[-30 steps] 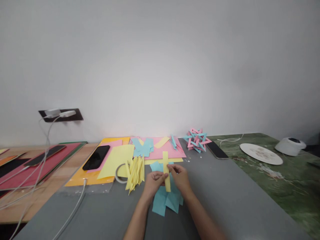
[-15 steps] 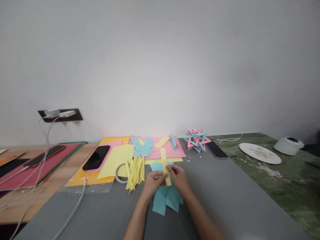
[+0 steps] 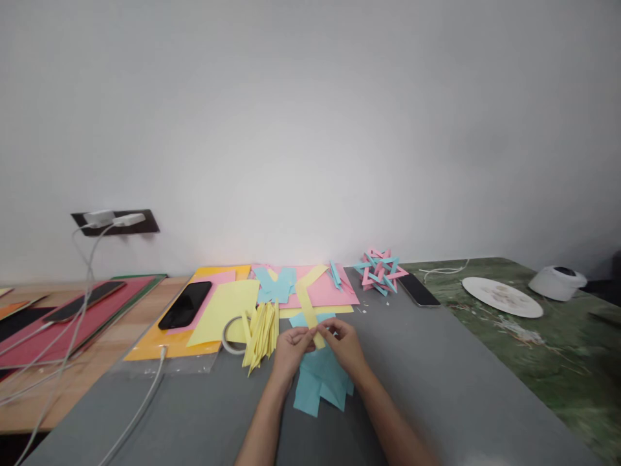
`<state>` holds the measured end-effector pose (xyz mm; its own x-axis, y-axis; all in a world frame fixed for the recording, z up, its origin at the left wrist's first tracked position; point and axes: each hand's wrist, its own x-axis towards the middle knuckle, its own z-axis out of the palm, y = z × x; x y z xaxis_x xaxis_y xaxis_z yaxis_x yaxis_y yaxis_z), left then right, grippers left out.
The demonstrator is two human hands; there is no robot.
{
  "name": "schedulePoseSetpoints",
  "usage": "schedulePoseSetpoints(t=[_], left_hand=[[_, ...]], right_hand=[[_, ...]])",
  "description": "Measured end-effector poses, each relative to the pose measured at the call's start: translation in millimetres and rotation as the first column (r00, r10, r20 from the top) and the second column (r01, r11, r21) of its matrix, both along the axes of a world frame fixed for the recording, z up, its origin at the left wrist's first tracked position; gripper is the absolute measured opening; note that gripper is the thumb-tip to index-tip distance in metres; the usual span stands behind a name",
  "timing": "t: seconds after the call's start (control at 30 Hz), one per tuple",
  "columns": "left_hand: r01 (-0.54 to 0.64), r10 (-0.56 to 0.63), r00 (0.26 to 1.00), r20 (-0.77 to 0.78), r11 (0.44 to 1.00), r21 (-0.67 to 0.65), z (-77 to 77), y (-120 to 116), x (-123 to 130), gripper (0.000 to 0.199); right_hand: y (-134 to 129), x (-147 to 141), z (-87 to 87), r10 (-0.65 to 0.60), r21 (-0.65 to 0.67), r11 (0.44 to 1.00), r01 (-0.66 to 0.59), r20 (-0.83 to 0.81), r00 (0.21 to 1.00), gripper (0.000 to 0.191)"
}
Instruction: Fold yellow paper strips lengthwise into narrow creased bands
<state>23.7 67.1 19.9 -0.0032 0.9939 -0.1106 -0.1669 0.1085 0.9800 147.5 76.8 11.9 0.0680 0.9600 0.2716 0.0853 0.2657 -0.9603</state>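
Note:
Between my two hands is a yellow paper strip, tilted with its top end to the left. My left hand pinches the strip near its lower end from the left. My right hand pinches it at the same height from the right, fingertips close to the left hand's. Blue paper pieces lie on the grey table under and in front of the hands. A bundle of folded yellow strips lies left of my left hand, partly over a roll of tape.
A pink and blue paper star model and a phone stand behind on the right. Pink sheets lie at the back. Further left are another phone and white cables. A white plate sits far right.
The yellow strip has tilted, its top end moving left, and both hands have drawn slightly closer together along its lower part. The view has shifted slightly.

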Motion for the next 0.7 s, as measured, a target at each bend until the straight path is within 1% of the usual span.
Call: schedulePoseSetpoints(t=[0.1,0.17,0.23,0.3,0.4,0.47,0.6,0.7], left_hand=[[0.096,-0.096,0.995,0.0,0.995,0.008,-4.0,-0.3,1.5,0.031],[0.121,-0.121,0.993,0.002,0.992,0.019,-5.5,-0.6,2.0,0.03],[0.111,-0.111,0.994,0.011,0.993,0.028,-5.7,-0.6,1.8,0.029],[0.082,-0.083,0.996,0.018,0.996,0.037,-4.8,-0.2,0.7,0.028],[0.033,-0.034,0.999,0.009,0.998,0.062,-2.9,0.2,-1.4,0.028],[0.015,-0.014,1.0,-0.008,0.997,0.072,-1.6,0.2,-2.4,0.027],[0.005,-0.002,0.999,-0.034,0.997,0.074,-0.2,-0.5,-2.2,0.027],[0.079,-0.077,0.996,-0.033,0.996,0.052,-0.2,-1.1,-1.6,0.029]], right_hand=[[5.1,1.3,-6.3,-0.05,-0.036,0.998,0.048,-0.037,0.998,0.029],[7.8,2.3,-9.3,-0.065,-0.051,0.997,0.061,-0.069,0.995,0.03],[9.0,3.4,-10.3,-0.044,-0.065,0.997,0.038,-0.098,0.994,0.03],[8.3,4.4,-9.1,0.004,-0.074,0.997,-0.011,-0.103,0.995,0.031],[4.2,5.4,-4.4,0.074,-0.058,0.995,-0.077,-0.051,0.996,0.03],[0.8,5.2,-0.9,0.083,-0.035,0.996,-0.083,0.002,0.997,0.029],[-4.0,2.9,2.6,0.016,-0.012,1.0,-0.015,0.077,0.997,0.027],[-4.3,1.0,2.4,-0.051,-0.018,0.998,0.052,0.075,0.996,0.027]])
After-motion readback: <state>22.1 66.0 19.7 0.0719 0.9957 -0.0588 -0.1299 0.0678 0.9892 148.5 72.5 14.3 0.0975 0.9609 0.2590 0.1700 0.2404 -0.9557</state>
